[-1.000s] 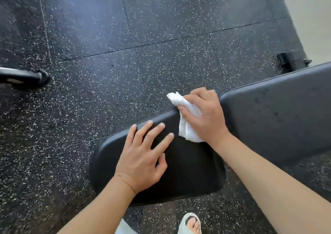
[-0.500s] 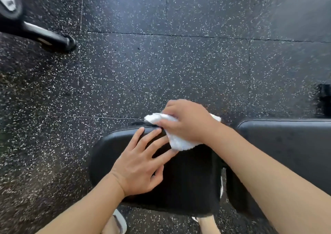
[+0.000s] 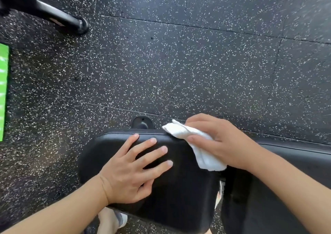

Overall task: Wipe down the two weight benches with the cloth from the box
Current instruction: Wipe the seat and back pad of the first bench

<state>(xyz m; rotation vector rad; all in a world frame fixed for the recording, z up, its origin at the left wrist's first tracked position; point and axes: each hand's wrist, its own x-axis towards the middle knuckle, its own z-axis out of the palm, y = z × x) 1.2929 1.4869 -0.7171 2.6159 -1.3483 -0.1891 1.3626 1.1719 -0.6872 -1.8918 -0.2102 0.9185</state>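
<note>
A bright green panel [image 3: 4,92] sits at nine o'clock on the black speckled rubber floor [image 3: 179,63]. My left hand [image 3: 132,169] lies flat, fingers spread, on the black padded bench seat [image 3: 179,189]; at three o'clock my right hand [image 3: 220,140] grips the crumpled white cloth [image 3: 198,147] on the seat's far edge.

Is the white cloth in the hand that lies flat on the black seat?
No, the flat left hand holds nothing; the right hand grips the white cloth at the seat pad edge.

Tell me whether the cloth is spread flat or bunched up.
Bunched: the cloth is crumpled under the right hand, folds sticking out at the seat pad's far edge.
</note>
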